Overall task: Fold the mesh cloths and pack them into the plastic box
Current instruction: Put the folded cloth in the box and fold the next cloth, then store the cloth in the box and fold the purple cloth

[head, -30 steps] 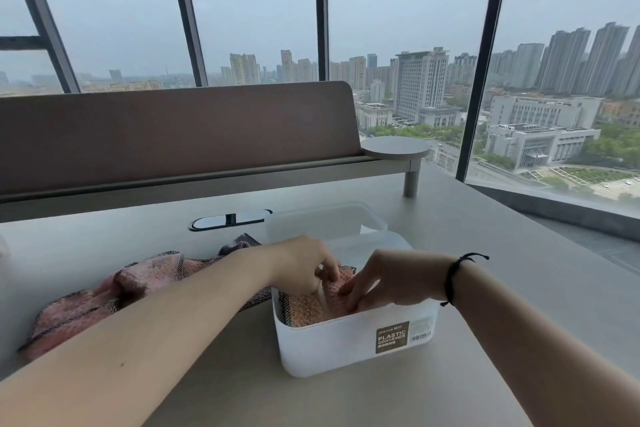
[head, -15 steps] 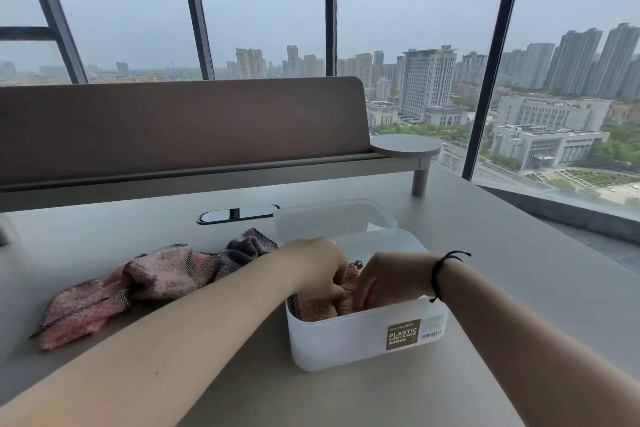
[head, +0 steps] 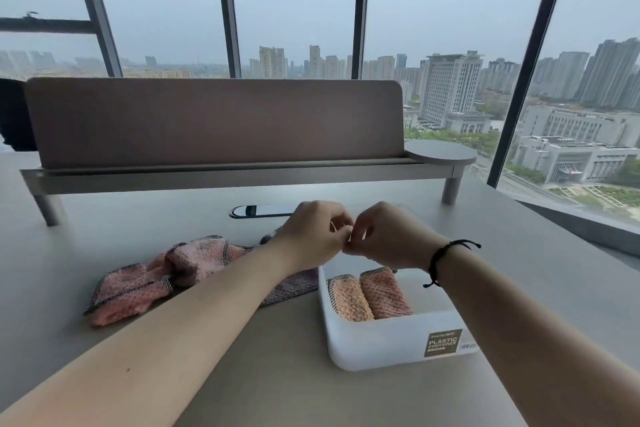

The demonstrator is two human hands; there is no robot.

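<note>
A white plastic box (head: 381, 340) stands on the table in front of me. Two folded mesh cloths lie side by side in it, an orange one (head: 349, 300) and a pink one (head: 384, 293). A loose heap of pink mesh cloths (head: 156, 274) with dark edging lies left of the box, partly under my left forearm. My left hand (head: 313, 234) and my right hand (head: 388, 236) are raised above the far end of the box. Their curled fingertips touch each other. I see nothing held between them.
A black oval cable port (head: 259, 210) sits in the table behind my hands. A brown divider screen (head: 214, 121) on a raised shelf runs across the back, with a round side shelf (head: 440, 151) at its right end. Windows lie beyond.
Both hands have come up out of the box and met above its far end. The two folded cloths, pressed under my fingers before, now lie uncovered in the box.
</note>
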